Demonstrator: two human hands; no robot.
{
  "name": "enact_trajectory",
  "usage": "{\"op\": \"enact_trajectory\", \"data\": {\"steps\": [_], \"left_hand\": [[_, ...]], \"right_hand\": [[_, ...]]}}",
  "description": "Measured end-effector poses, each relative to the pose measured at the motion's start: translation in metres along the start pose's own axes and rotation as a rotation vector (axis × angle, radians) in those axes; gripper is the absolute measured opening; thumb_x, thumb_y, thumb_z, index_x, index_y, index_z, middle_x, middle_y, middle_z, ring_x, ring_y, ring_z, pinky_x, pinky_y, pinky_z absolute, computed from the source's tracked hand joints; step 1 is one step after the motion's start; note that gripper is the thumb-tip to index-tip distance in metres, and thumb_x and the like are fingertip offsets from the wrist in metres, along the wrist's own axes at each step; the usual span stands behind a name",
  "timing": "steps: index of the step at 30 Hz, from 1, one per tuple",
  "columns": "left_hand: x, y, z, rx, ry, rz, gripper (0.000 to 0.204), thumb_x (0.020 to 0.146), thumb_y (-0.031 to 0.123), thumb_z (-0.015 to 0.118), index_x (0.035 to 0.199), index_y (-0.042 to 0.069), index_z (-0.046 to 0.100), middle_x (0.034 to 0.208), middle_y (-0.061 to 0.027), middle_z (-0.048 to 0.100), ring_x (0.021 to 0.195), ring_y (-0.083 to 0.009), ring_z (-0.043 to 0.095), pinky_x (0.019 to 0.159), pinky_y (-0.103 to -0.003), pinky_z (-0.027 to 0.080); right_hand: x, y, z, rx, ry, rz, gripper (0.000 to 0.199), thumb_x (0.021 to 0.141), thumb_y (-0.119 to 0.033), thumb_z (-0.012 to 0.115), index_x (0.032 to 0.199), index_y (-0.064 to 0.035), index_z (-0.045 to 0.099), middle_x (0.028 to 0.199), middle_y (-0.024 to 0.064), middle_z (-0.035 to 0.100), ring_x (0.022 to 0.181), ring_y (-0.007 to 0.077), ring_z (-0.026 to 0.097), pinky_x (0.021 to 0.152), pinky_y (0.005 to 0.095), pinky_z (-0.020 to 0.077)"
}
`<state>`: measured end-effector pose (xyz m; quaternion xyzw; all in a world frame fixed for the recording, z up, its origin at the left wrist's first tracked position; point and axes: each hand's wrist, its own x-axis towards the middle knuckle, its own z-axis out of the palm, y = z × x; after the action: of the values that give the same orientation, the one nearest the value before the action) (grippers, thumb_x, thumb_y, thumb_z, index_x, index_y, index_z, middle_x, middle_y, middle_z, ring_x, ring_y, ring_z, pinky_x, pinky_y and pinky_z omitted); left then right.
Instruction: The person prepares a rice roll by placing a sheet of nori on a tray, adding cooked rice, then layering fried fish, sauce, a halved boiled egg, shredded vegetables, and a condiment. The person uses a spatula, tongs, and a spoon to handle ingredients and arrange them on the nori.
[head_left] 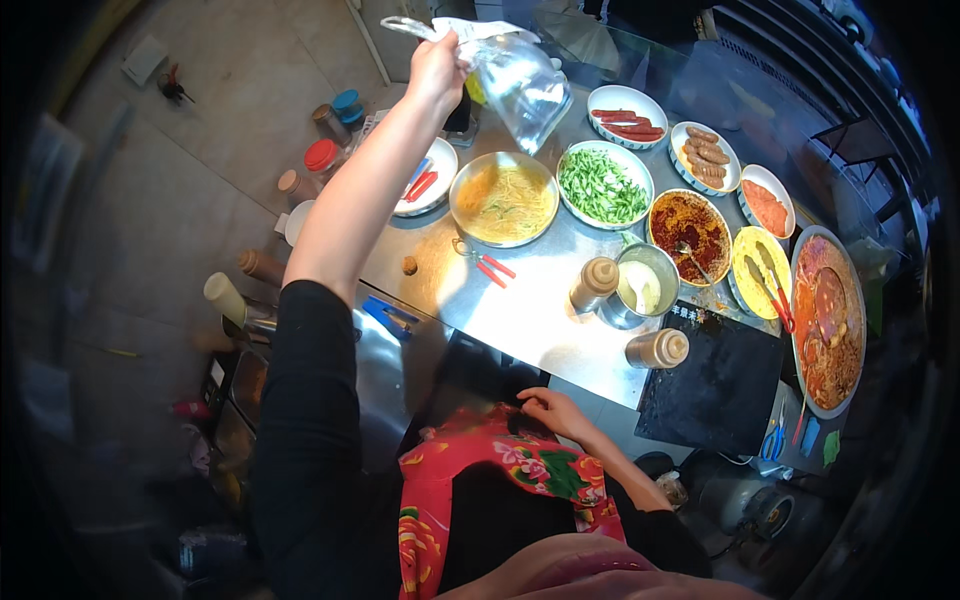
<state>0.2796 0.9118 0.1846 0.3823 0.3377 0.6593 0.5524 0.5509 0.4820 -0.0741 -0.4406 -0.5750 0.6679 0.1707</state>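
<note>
My left hand (437, 72) is stretched out at the far side of the counter, closed around the gathered top of a clear plastic bag (527, 92). The bag hangs to the right of the fist, above the far rims of a bowl of yellow shreds (505, 198) and a bowl of chopped greens (604, 186). What fills the bag cannot be made out through the glare. Close to my body, in front of the red floral apron (545, 465), my right hand (552, 410) has loosely bent fingers and nothing visible in it.
Bowls of sausages (627, 124), dark red chili sauce (690, 240) and yellow food (758, 265) line the right side, beside a large oval tray (858, 345). Squeeze bottles (594, 285), a steel pot (645, 280) and a black board (715, 385) stand nearer. Red-handled tongs (490, 268) lie mid-counter.
</note>
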Motion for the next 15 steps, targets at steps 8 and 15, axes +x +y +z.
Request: {"op": "enact_trajectory", "data": {"steps": [8, 15], "left_hand": [[-0.113, -0.107, 0.022, 0.211, -0.326, 0.011, 0.058, 0.092, 0.006, 0.063, 0.142, 0.004, 0.035, 0.131, -0.0127, 0.059, 0.094, -0.017, 0.066, 0.078, -0.029, 0.054], [-0.444, -0.048, -0.139, 0.68, -0.28, -0.308, 0.024, 0.099, 0.014, 0.05, 0.113, 0.001, 0.063, 0.095, -0.0075, 0.071, 0.086, -0.0147, 0.069, 0.081, -0.03, 0.052]], "right_hand": [[0.006, 0.001, 0.011, -0.038, -0.004, 0.156, 0.03, 0.097, -0.019, 0.061, 0.124, -0.0046, 0.063, 0.093, 0.0069, 0.069, 0.084, 0.013, 0.064, 0.077, 0.0272, 0.0507], [0.055, -0.017, 0.019, -0.085, -0.408, 0.152, 0.027, 0.099, -0.015, 0.06, 0.123, -0.0036, 0.062, 0.088, 0.0041, 0.064, 0.077, 0.0106, 0.058, 0.072, 0.024, 0.0464]]}}
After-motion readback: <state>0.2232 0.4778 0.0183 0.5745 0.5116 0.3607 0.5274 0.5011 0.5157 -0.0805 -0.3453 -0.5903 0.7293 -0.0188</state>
